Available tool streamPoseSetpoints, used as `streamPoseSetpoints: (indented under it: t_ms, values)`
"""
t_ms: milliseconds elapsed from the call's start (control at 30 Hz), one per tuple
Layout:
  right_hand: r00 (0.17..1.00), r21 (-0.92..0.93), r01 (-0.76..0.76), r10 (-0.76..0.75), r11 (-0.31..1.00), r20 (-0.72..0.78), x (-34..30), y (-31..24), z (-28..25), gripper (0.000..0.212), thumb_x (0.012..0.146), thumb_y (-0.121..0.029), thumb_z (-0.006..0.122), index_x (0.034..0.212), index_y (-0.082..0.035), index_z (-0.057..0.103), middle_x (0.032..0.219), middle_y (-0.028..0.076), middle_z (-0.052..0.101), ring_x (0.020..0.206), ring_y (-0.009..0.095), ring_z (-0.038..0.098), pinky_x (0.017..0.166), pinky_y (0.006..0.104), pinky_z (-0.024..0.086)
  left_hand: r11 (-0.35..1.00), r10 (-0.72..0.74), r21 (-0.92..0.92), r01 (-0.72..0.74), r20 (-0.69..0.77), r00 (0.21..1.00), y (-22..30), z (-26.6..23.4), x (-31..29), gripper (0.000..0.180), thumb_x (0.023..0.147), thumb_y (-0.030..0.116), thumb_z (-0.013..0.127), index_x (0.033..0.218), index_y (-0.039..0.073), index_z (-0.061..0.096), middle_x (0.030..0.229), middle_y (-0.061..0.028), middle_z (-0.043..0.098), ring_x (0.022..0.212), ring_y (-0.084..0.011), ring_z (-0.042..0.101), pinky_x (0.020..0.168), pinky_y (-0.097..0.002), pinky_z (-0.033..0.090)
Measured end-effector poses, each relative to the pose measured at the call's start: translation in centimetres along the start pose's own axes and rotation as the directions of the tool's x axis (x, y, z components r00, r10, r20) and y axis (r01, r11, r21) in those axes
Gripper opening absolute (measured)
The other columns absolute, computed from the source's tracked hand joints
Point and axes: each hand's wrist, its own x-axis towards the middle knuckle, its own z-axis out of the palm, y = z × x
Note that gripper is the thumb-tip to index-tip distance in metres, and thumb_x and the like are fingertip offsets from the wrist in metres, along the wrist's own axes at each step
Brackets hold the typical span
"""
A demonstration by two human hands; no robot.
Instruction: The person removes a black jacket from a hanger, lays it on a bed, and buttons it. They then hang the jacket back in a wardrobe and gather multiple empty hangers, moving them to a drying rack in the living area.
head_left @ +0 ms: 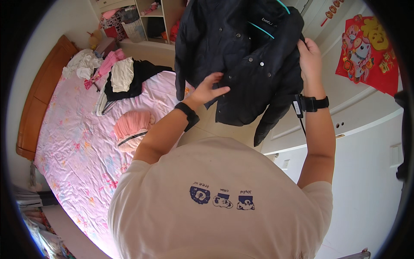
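A black padded jacket (241, 82) with snap buttons and turquoise piping inside its collar hangs upright in front of me. My right hand (309, 58) has its fingers closed on the jacket's edge, high on the right side near the collar. Against the lower left front lies my left hand (211, 89), thumb stretched out and fingers apart; some fingertips are hard to make out against the dark cloth. Both sleeves dangle, the right one reaching lowest. Black bands circle both my wrists.
To the left stands a bed with a pink floral sheet (82, 151) and wooden headboard (45, 99). On it are a peach-pink bundle (133, 125) and piled clothes (123, 75). Shelves (153, 21) stand behind. A white door (366, 142) and a red paper decoration (366, 56) are at right.
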Motion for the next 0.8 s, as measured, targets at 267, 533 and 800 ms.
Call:
streamPoseSetpoints:
  t_ms: [267, 533, 800]
  values:
    - [0.991, 0.078, -0.097, 0.089, 0.992, 0.105, 0.1, -1.9, -4.0, 0.011, 0.098, -0.012, 0.058, 0.100, -0.002, 0.063, 0.095, 0.002, 0.067, 0.085, 0.009, 0.060, 0.080, 0.0217, 0.047, 0.952, -0.017, -0.288, -0.106, -0.394, 0.919, -3.2, 0.9, 3.8, 0.021, 0.093, 0.022, 0.070, 0.100, 0.004, 0.062, 0.083, 0.0011, 0.060, 0.077, -0.0086, 0.052, 0.072, -0.0239, 0.044]
    - [0.982, 0.120, -0.184, 0.187, 0.976, -0.017, -1.2, -3.4, -3.8, 0.012, 0.094, -0.015, 0.065, 0.095, -0.003, 0.063, 0.091, -0.001, 0.063, 0.084, 0.005, 0.054, 0.076, 0.0191, 0.041, 0.967, -0.248, -0.092, 0.238, -0.122, 0.961, -5.7, 1.1, 1.6, 0.019, 0.091, 0.022, 0.072, 0.097, 0.005, 0.066, 0.087, 0.0006, 0.066, 0.083, -0.0089, 0.061, 0.078, -0.0225, 0.048]
    - [0.977, -0.016, -0.179, 0.179, 0.984, 0.113, -3.8, -5.1, -1.4, 0.016, 0.094, -0.018, 0.066, 0.095, -0.002, 0.065, 0.086, -0.002, 0.062, 0.078, 0.005, 0.052, 0.071, 0.0193, 0.040, 0.997, 0.080, 0.036, -0.072, -0.357, 0.931, 3.0, 1.8, 1.5, 0.036, 0.086, 0.029, 0.076, 0.100, 0.000, 0.062, 0.086, -0.0074, 0.064, 0.082, -0.0172, 0.063, 0.077, -0.0286, 0.050]
